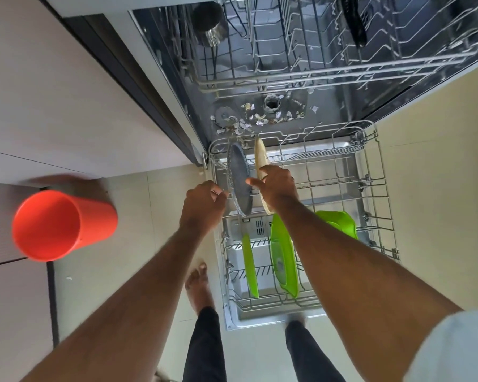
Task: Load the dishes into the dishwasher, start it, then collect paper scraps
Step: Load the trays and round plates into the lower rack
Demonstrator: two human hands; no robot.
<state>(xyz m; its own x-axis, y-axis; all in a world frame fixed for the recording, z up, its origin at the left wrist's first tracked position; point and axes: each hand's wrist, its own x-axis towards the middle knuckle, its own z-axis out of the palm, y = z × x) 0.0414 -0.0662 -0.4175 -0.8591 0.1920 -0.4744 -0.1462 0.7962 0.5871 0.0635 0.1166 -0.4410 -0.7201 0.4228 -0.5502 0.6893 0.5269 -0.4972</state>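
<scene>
Far left, an orange cup (50, 226) lies on its side on the tabletop (25, 106), mouth toward you. Moving right, your left hand (203, 206) is at the left edge of the lower rack (381, 188), fingers curled around a rack wire beside the grey plate (239, 179). That plate stands on edge in the rack. Just right of it, your right hand (278, 183) grips the cream plate (260, 158) by its rim, fingers wrapped over the edge, thumb pointing toward the grey plate; the cream plate stands upright too, close beside the grey one. Nearer you in the same rack, a thin green plate (250, 266) stands on edge, then a bigger green dish (283, 257), then a green bowl (338, 221) behind your right forearm. Paper scraps (257, 119) litter the dishwasher floor beyond the rack. Up top, the upper rack (342, 51) holds a steel cup (211, 23) on the left and a black utensil (355, 20) on the right.
</scene>
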